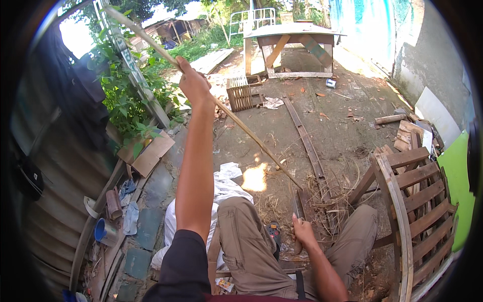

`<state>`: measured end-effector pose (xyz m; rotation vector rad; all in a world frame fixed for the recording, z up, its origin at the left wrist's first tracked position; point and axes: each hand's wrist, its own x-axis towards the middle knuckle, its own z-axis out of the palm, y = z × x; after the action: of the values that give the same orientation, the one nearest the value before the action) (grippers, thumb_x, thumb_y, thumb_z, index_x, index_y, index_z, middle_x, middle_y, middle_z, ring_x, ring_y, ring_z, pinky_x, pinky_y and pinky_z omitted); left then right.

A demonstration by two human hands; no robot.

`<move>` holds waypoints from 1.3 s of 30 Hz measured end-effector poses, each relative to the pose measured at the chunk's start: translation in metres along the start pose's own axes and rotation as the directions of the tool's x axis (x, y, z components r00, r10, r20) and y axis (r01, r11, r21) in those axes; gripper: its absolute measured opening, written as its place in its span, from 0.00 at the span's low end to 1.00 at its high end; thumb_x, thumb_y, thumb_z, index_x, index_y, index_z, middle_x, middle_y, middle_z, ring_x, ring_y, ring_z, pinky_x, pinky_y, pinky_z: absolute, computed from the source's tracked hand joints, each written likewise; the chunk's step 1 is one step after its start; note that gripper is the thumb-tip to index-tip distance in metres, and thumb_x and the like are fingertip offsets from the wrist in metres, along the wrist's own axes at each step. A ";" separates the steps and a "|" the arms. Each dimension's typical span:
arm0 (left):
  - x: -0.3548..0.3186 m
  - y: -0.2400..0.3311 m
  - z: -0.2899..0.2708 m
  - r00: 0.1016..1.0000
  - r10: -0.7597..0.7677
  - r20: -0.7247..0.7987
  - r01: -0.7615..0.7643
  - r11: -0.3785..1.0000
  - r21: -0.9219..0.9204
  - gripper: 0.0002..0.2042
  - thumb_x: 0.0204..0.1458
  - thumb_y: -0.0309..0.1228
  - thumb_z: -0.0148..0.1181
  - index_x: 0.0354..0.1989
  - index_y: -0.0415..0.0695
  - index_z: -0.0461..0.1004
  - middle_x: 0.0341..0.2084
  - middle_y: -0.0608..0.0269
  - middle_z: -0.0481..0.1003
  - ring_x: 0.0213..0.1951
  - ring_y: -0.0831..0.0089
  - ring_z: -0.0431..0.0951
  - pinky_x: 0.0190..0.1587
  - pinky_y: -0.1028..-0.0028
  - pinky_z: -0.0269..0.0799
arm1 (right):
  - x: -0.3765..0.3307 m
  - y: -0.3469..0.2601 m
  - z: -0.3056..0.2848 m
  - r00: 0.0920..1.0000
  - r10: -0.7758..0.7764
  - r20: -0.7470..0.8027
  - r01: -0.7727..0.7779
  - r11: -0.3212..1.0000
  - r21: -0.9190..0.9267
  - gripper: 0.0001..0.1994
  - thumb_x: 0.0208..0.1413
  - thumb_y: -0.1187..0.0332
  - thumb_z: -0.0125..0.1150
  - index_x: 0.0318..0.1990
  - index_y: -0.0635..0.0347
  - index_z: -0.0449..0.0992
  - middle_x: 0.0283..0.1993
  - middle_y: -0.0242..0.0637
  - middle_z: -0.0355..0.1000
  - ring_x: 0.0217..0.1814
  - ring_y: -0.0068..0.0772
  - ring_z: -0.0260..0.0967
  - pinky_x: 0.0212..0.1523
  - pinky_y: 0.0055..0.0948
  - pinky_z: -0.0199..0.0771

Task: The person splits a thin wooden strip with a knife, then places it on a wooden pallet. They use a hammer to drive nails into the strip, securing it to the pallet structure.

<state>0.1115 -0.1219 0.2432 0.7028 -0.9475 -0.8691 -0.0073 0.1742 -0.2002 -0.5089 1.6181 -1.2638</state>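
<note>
My left hand (193, 83) is raised far out in front and grips a long thin bamboo strip (246, 132) that slants from the upper left down to the ground near my knees. Low between my legs, my right hand (303, 231) is closed on the handle of a knife (298, 207) whose blade points up toward the strip's lower end. I sit on the ground in brown trousers (249, 241) with my knees spread.
A slatted wooden frame (412, 201) stands at my right. A wooden table (289, 43), a small crate (241, 94) and a long plank (307, 141) lie ahead on bare dirt. Leafy plants (126, 100), cardboard (151, 153), a white sack (226, 189) and corrugated sheeting (60, 171) are at left.
</note>
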 end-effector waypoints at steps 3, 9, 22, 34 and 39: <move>-0.013 -0.003 0.035 0.989 -0.049 0.136 0.064 0.993 -0.102 0.37 0.61 0.73 0.30 0.24 0.47 0.60 0.15 0.71 0.58 0.15 0.77 0.56 0.18 0.74 0.54 | -0.008 0.000 0.016 0.995 -0.101 0.025 0.104 0.982 -0.156 0.33 0.66 0.41 0.54 0.20 0.64 0.73 0.13 0.37 0.67 0.16 0.32 0.72 0.19 0.38 0.69; -0.031 -0.046 0.059 0.914 0.004 0.406 0.051 0.991 -0.125 0.26 0.69 0.58 0.41 0.26 0.48 0.62 0.17 0.70 0.62 0.18 0.80 0.61 0.21 0.76 0.59 | -0.041 0.001 -0.004 0.986 0.117 0.122 -0.091 0.975 -0.200 0.34 0.69 0.39 0.45 0.25 0.65 0.73 0.17 0.35 0.67 0.14 0.28 0.65 0.16 0.31 0.64; -0.045 -0.022 0.081 0.830 0.213 0.515 -0.073 0.958 -0.278 0.32 0.65 0.64 0.41 0.22 0.46 0.63 0.15 0.69 0.64 0.15 0.80 0.61 0.17 0.78 0.56 | -0.097 -0.032 -0.021 0.987 0.087 0.138 -0.089 0.996 0.006 0.26 0.72 0.47 0.46 0.34 0.64 0.73 0.19 0.31 0.65 0.15 0.24 0.63 0.16 0.29 0.63; -0.119 -0.006 0.101 0.859 0.242 0.451 -0.152 0.962 -0.226 0.31 0.66 0.64 0.41 0.22 0.50 0.63 0.16 0.73 0.59 0.19 0.80 0.60 0.23 0.75 0.54 | -0.066 -0.188 0.033 0.799 -0.601 -0.011 0.592 0.783 0.189 0.26 0.73 0.46 0.39 0.38 0.64 0.68 0.19 0.30 0.61 0.14 0.20 0.58 0.15 0.23 0.59; -0.136 0.014 0.096 0.867 0.187 0.462 -0.141 0.981 -0.132 0.31 0.67 0.63 0.39 0.21 0.51 0.61 0.17 0.73 0.58 0.22 0.78 0.58 0.27 0.73 0.53 | -0.023 -0.153 0.032 0.832 -0.552 -0.056 0.554 0.829 0.077 0.26 0.73 0.46 0.39 0.34 0.62 0.67 0.18 0.29 0.59 0.14 0.19 0.57 0.15 0.23 0.59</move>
<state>-0.0125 -0.0096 0.2422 0.3201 -1.3729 -0.9459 -0.0048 0.1200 -0.0516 -0.9547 1.4759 -1.7705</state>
